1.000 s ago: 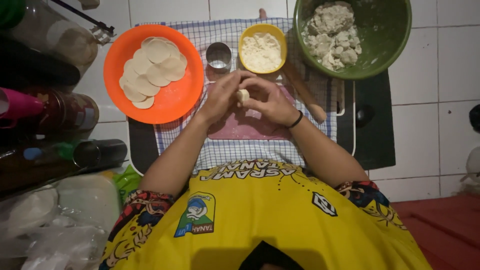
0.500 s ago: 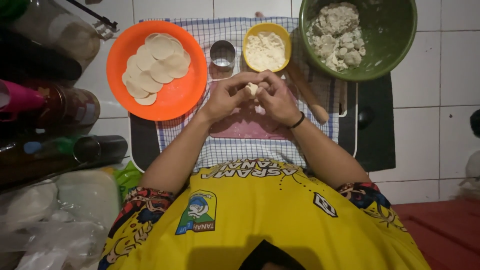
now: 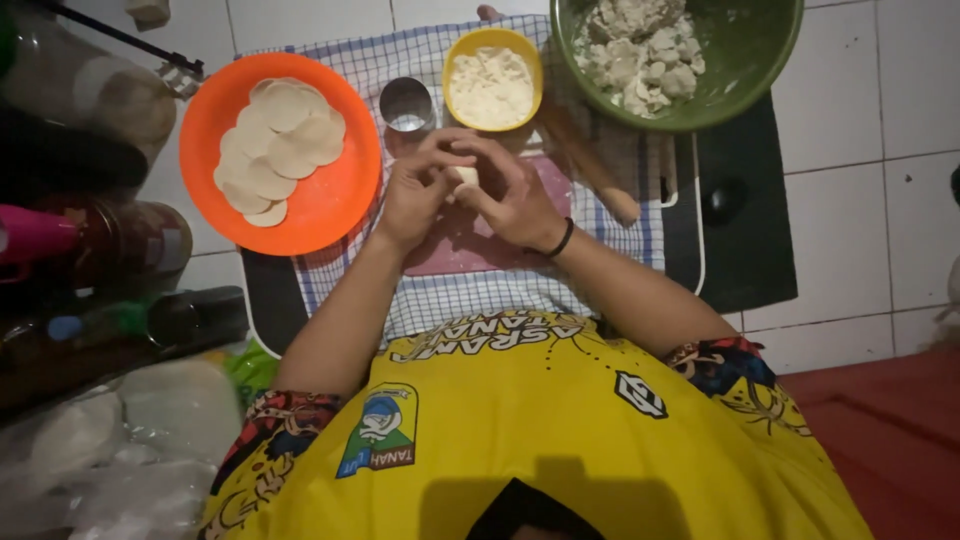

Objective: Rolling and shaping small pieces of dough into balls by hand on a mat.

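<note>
Head view: dough piece (image 3: 464, 177) pinched between both hands' fingers (image 3: 448, 160).

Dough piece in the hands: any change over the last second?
Barely. Both hands, left hand and right hand, keep pinching the small dough piece over the checked cloth; only the fingers shifted a little around it, nothing taken up or let go. The orange plate of dough rounds, metal cup, yellow bowl and green bowl stayed put.

dough piece (image 3: 465, 176) mostly hidden (by fingers (image 3: 470, 152))
</note>
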